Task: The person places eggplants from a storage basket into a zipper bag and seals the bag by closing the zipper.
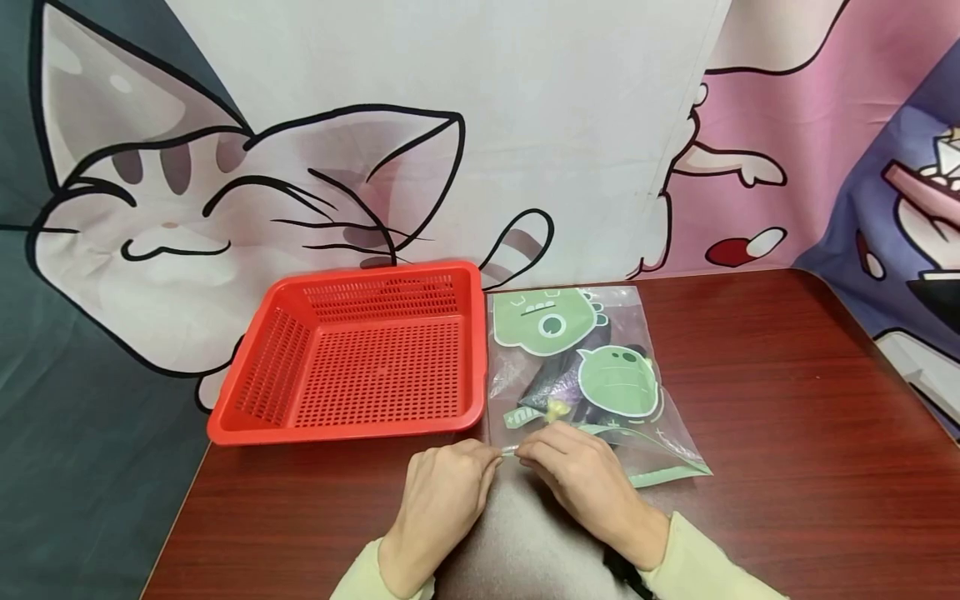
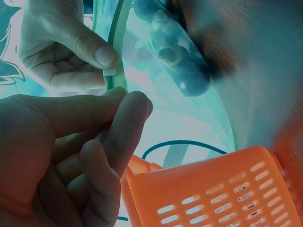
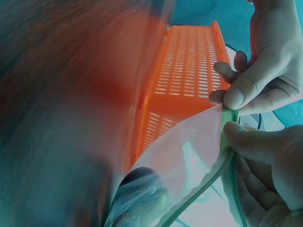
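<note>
A clear zip bag (image 1: 525, 375) with green cartoon prints lies on the table, its green-edged mouth toward me. Dark purple, rounded things (image 1: 551, 383) and a small yellow piece (image 1: 558, 409) show through the plastic; their kind is unclear. My left hand (image 1: 450, 483) pinches the left corner of the mouth between thumb and fingers. Right beside it, my right hand (image 1: 573, 475) grips the zip, its thumb at a small white slider (image 2: 110, 72) in the left wrist view. Farther right along the mouth, the two green zip edges (image 3: 208, 182) stand apart in the right wrist view.
A red perforated plastic basket (image 1: 345, 433) stands left of the bag, close against its edge, with nothing seen inside. Behind the brown wooden table (image 1: 780, 400) hangs a cloth (image 1: 585, 150) printed with cartoon cats. A dark strap (image 1: 626, 573) shows by the right wrist.
</note>
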Tool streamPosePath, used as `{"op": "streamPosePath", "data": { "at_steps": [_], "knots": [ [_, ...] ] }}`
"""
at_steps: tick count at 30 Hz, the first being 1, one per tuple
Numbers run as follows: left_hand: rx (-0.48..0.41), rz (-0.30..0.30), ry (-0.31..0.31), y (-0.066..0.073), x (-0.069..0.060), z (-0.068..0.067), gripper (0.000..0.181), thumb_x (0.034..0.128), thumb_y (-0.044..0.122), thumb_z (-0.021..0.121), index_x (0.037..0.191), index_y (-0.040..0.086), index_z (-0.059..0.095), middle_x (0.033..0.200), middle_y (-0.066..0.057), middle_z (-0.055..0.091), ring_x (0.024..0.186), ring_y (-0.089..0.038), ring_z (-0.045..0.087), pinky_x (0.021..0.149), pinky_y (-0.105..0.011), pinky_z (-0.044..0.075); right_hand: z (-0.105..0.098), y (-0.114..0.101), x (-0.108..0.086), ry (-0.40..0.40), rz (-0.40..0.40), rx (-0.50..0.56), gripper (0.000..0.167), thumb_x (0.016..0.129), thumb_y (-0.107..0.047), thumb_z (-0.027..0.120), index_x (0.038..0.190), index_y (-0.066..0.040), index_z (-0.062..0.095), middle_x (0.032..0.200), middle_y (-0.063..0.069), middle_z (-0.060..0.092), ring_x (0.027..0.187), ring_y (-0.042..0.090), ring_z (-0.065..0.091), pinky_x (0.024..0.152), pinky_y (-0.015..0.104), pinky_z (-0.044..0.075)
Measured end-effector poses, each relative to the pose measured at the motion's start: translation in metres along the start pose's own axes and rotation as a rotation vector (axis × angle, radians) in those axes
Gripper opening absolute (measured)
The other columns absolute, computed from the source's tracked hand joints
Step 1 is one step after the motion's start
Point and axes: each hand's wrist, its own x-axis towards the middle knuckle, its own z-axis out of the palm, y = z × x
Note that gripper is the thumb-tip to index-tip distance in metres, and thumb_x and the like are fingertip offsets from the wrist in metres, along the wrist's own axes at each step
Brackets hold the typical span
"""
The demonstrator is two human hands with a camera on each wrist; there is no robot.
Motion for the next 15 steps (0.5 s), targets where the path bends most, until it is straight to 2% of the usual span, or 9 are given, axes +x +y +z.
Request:
{"op": "streamPosePath", "data": {
  "at_steps": [7, 15],
  "knots": [
    [-0.001, 0.006, -0.003, -0.0004, -0.0006, 0.0007, 0.003, 0.0848, 0.018, 0.077, 0.082, 0.02, 0.077, 0.081, 0.011, 0.071, 0.06, -0.011, 0.067, 0.042, -0.03, 0.041, -0.0025, 0.0011, -0.0011, -0.004, 0.005, 0.006, 0.01, 0.095, -0.011, 0.062, 0.094, -0.011, 0.071, 0.094, -0.007, 0.069, 0.085, 0.01, 0.065, 0.078, 0.026, 0.053],
    [0.0, 0.018, 0.004, -0.0015, -0.0007, 0.0007, 0.005, 0.0866, 0.019, 0.075, 0.082, 0.018, 0.078, 0.081, 0.01, 0.072, 0.06, -0.012, 0.067, 0.043, -0.032, 0.042, -0.0045, 0.0026, -0.0017, -0.005, 0.015, 0.022, 0.01, 0.088, -0.006, 0.068, 0.095, -0.013, 0.071, 0.094, -0.007, 0.069, 0.086, 0.01, 0.065, 0.077, 0.025, 0.053]
  ]
}}
